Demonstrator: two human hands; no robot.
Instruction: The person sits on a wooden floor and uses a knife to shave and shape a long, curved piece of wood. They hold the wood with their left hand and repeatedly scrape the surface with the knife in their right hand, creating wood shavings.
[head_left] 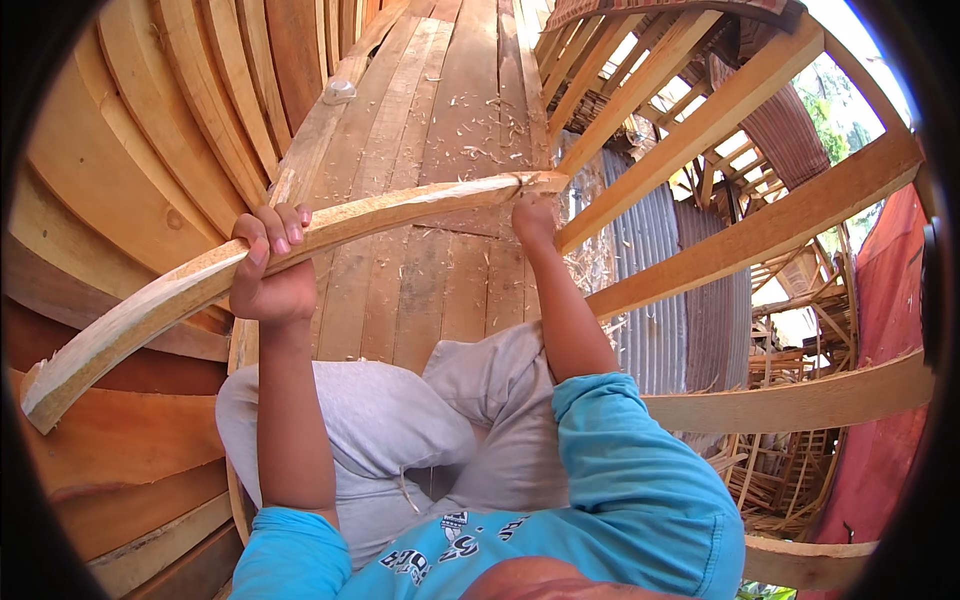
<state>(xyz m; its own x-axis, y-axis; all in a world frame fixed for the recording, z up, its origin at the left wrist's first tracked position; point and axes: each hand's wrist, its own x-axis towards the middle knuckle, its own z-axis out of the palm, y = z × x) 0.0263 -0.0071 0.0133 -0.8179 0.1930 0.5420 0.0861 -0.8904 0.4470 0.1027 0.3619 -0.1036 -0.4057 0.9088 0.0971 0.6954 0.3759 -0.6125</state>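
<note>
A long, curved wooden beam [400,207] lies across in front of me, from the lower left up to the right. Its upper edge is pale and freshly cut, its side rougher and yellow-brown. My left hand [272,262] is wrapped round the beam left of its middle, fingers over the top edge. At the beam's right end, my right hand [535,218] is closed against the underside, seemingly gripping it; its fingertips are mostly hidden. A small dark mark or object [520,182] shows on the beam just above that hand, too small to make out.
I sit with bent legs [390,420] on a plank floor [400,290] strewn with wood shavings [490,150]. Curved wooden planks [120,180] form a wall at left. Open ribs [740,240] rise at right, with corrugated metal sheets [650,270] beyond. A small clear object [340,92] sits far left.
</note>
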